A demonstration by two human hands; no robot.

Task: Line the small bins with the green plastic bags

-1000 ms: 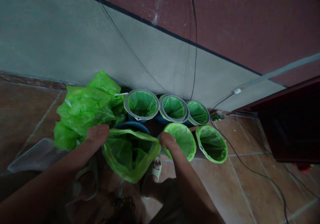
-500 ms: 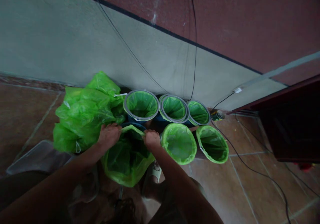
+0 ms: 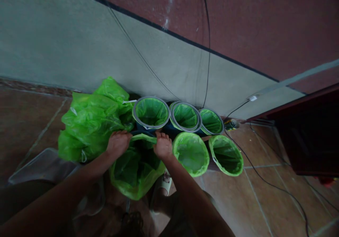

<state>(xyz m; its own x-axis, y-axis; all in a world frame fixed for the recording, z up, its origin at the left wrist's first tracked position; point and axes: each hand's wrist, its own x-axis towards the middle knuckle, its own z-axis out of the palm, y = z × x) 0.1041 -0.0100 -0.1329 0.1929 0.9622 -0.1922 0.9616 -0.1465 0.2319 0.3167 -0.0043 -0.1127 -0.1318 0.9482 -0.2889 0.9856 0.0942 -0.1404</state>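
A green bin liner (image 3: 137, 189) hangs open in the nearest bin, its far edge pulled up between my hands. My left hand (image 3: 118, 143) grips that edge on the left, close to the heap of green bags. My right hand (image 3: 162, 146) grips it on the right, beside a lined bin (image 3: 191, 154). The bin's dark blue rim (image 3: 144, 132) shows just behind the stretched edge; most of the bin is hidden by the liner. My fingertips curl over the plastic.
Filled green bags (image 3: 90, 120) lie at the left by the wall. Grey-rimmed lined bins (image 3: 151, 113) stand along the wall, another lined bin (image 3: 226, 156) at right. A clear plastic container (image 3: 43, 164) sits at left. A black cable (image 3: 265, 180) crosses the tiled floor; dark furniture (image 3: 307, 134) stands right.
My right hand's fingers have moved up over the rim edge, and the liner's far edge lies flatter along the rim. The view has shifted slightly.
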